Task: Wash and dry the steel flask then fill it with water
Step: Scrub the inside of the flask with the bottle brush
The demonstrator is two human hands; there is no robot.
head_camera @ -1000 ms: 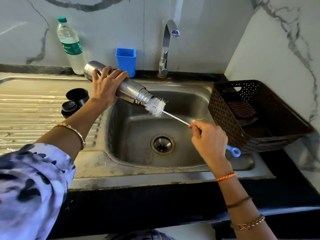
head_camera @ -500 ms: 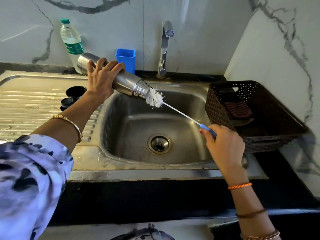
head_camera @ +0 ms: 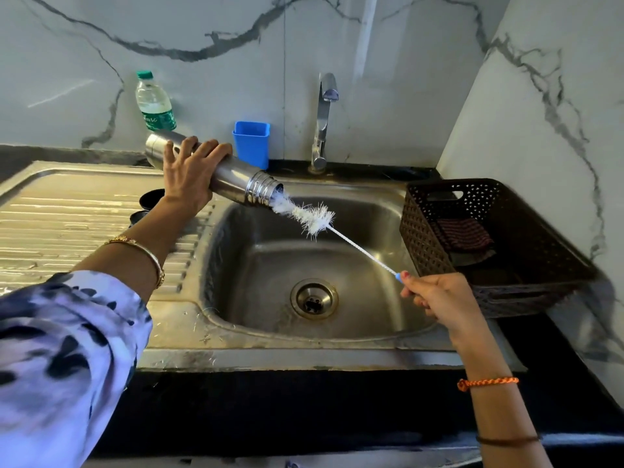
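- The right hand (head_camera: 435, 295) is nearest, low over the front right part of the sink (head_camera: 337, 342); its fingers are curled round the blue handle end of a bottle brush (head_camera: 315, 219), and only a small tip of that handle shows past the fingertips.
- From that hand the brush's twisted wire stem runs up and to the left across the basin, ending in white bristles.
- Below and left of the right hand, in the basin floor, lies the round drain (head_camera: 314, 298).
- Just beyond the right hand, on its far right side, stands a dark perforated basket (head_camera: 439, 238) on the counter, with a dark striped cloth (head_camera: 462, 233) lying inside.
- The left hand (head_camera: 189, 177) is raised over the left rim of the sink, fingers and thumb wrapped over the body of the steel flask (head_camera: 236, 179).
- The flask lies nearly level in that hand, tilted slightly mouth-down, its threaded open neck pointing right towards the basin; the brush's far tip is at the mouth and most of the bristles lie outside it.
- Under the left wrist, on the ribbed draining board, sit two dark caps (head_camera: 148, 201), partly hidden by the arm.
- Past the left hand, against the marble wall, stand a plastic water bottle (head_camera: 153, 103) with a green cap and, to its right, a blue plastic cup (head_camera: 251, 143).
- Farther right of the cup rises the steel tap (head_camera: 324, 123); no water is seen running from it.
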